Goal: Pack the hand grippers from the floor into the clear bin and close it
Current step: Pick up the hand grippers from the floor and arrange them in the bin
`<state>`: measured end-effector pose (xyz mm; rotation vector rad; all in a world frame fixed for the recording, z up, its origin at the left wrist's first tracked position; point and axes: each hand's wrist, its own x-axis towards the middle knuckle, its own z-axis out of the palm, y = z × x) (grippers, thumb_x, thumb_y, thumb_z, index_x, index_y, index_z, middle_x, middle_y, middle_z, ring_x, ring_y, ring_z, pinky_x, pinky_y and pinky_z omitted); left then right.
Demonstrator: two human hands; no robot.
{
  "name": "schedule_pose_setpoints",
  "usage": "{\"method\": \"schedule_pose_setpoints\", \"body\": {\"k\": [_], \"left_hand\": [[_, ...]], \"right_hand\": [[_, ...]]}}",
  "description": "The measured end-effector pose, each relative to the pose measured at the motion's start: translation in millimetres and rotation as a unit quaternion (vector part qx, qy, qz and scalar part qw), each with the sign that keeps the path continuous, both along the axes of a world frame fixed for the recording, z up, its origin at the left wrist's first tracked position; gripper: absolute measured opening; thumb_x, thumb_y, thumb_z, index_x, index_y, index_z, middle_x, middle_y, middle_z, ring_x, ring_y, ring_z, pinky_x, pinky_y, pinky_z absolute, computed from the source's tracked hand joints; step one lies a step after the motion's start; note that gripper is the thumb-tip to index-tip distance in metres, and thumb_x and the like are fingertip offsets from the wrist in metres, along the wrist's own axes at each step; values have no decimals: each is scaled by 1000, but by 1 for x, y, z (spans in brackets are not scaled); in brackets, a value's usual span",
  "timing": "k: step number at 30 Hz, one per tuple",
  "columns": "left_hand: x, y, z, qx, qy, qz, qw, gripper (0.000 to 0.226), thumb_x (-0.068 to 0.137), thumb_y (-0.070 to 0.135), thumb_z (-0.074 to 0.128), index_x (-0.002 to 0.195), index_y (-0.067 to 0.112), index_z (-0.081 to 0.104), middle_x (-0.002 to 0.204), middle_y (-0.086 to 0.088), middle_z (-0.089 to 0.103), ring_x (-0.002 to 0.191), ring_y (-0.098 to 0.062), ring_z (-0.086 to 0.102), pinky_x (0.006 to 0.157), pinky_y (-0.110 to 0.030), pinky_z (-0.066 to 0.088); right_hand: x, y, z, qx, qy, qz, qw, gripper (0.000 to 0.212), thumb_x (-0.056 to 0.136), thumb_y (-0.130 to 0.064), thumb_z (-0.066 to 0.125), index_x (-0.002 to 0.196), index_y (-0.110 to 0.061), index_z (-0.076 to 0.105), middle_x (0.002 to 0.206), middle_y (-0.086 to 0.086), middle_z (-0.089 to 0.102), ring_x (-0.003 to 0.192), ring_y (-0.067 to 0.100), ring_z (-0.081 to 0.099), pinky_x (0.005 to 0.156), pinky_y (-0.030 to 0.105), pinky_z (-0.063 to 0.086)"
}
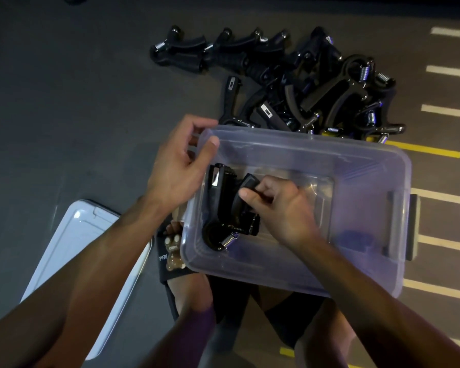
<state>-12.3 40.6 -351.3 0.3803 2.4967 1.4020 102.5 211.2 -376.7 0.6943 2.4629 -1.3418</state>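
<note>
The clear bin (356, 166) stands open on the dark floor in front of me. Inside it, at the left end, lies a black hand gripper (221, 208) with a silver spring. My right hand (279, 208) is down in the bin and grips one handle of that hand gripper. My left hand (178, 168) holds the bin's far left corner, thumb over the rim. Several more black hand grippers (303, 83) lie in a heap on the floor beyond the bin.
The bin's clear lid (72, 251) lies flat on the floor to the left. My foot in a black slide sandal (170, 258) sits just under the bin's near left corner. White and yellow floor lines (446, 112) run along the right.
</note>
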Motion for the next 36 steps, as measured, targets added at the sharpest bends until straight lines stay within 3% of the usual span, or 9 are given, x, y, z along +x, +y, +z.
{"method": "schedule_pose_setpoints", "body": {"k": [6, 10, 15, 20, 25, 28, 30, 34, 36], "left_hand": [[-23, 6, 0, 80, -127, 99, 984, 29, 108, 23, 44, 95, 24, 70, 83, 9, 69, 74, -7, 64, 66, -21, 52], [-56, 3, -16, -17, -197, 51, 979, 29, 108, 17, 45, 98, 22, 72, 85, 12, 72, 74, -3, 68, 66, -17, 53], [-100, 12, -50, -175, -148, -128, 965, 26, 103, 3, 53, 122, 10, 69, 112, -3, 53, 105, -18, 55, 95, -22, 45], [-117, 31, -74, -298, -107, -211, 925, 32, 102, 13, 57, 130, 23, 69, 140, -7, 47, 132, -22, 45, 108, -17, 28], [-123, 39, -77, -354, -37, -283, 891, 30, 98, 17, 63, 126, 23, 71, 136, -9, 52, 127, -32, 48, 108, -40, 40], [-126, 39, -71, -383, -4, -318, 867, 28, 92, 19, 70, 120, 24, 71, 133, -5, 53, 124, -27, 47, 102, -33, 39], [-127, 35, -76, -376, -20, -283, 882, 25, 88, 20, 75, 113, 22, 72, 123, -5, 55, 119, -25, 49, 100, -29, 38], [-123, 17, -80, -330, -29, -299, 895, 10, 94, 12, 63, 96, 20, 68, 123, -18, 58, 117, -41, 55, 102, -56, 47], [-120, 11, -70, -309, -29, -265, 913, 12, 91, 21, 71, 96, 32, 70, 119, -7, 58, 111, -30, 58, 101, -45, 48]], "right_hand": [[0, 8, -1, 27, 15, 18, 999, 61, 74, -82, 48, 69, -22, 57, 61, -9, 62, 65, 13, 62, 68, 39, 54], [-11, 16, 8, 40, 34, 1, 999, 65, 80, -81, 43, 66, -19, 54, 56, -6, 56, 60, 14, 58, 61, 33, 47], [-23, 22, 13, 45, 49, -8, 998, 66, 87, -74, 39, 65, -14, 55, 55, -2, 55, 59, 17, 56, 60, 34, 46], [-26, 24, 10, 72, 49, 2, 996, 64, 88, -74, 39, 65, -16, 52, 52, -2, 52, 58, 21, 57, 59, 34, 46], [-30, 26, 10, 94, 51, 24, 994, 59, 89, -72, 38, 63, -20, 45, 50, -4, 47, 56, 23, 56, 57, 35, 46], [-31, 26, 10, 101, 50, 32, 993, 57, 90, -71, 38, 63, -21, 43, 50, -6, 46, 55, 20, 53, 56, 32, 42], [-31, 26, 11, 106, 47, 35, 993, 57, 90, -71, 38, 63, -21, 42, 49, -7, 45, 55, 17, 51, 55, 30, 37], [-27, 28, 12, 111, 66, 32, 991, 56, 92, -67, 40, 64, -20, 50, 50, -8, 47, 51, 12, 51, 53, 27, 34], [-25, 29, 12, 105, 72, 33, 991, 58, 92, -69, 39, 66, -19, 54, 53, -7, 53, 54, 14, 57, 55, 30, 42]]}}
